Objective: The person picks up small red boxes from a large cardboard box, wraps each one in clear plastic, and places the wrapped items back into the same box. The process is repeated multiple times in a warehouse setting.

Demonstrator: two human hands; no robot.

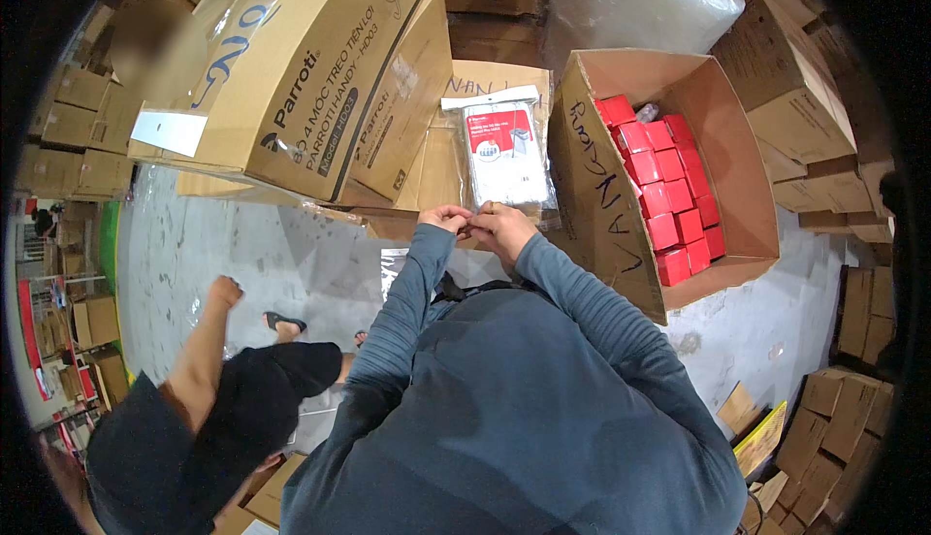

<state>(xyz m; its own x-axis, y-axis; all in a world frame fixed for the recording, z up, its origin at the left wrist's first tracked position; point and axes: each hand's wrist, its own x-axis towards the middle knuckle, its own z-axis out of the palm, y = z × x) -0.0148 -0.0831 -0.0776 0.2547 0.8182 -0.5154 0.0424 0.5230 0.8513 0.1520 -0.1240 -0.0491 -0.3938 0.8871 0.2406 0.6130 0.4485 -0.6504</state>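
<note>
My left hand (pixel 446 218) and my right hand (pixel 502 226) meet fingertip to fingertip in front of my body. Thumbs and forefingers are pinched together; whether something small is between them cannot be made out. Just beyond them lies a flat clear plastic package (pixel 506 153) with a red and white Parroti label and a white top strip. It rests on a cardboard box (pixel 436 164) bearing handwriting.
On the right stands an open carton (pixel 745 171) holding several small red boxes (pixel 663 193). Large Parroti cartons (pixel 291 98) rise at the left. Clear plastic wrap (pixel 644 0) covers a bundle behind. A person in black (pixel 218 418) is at the lower left.
</note>
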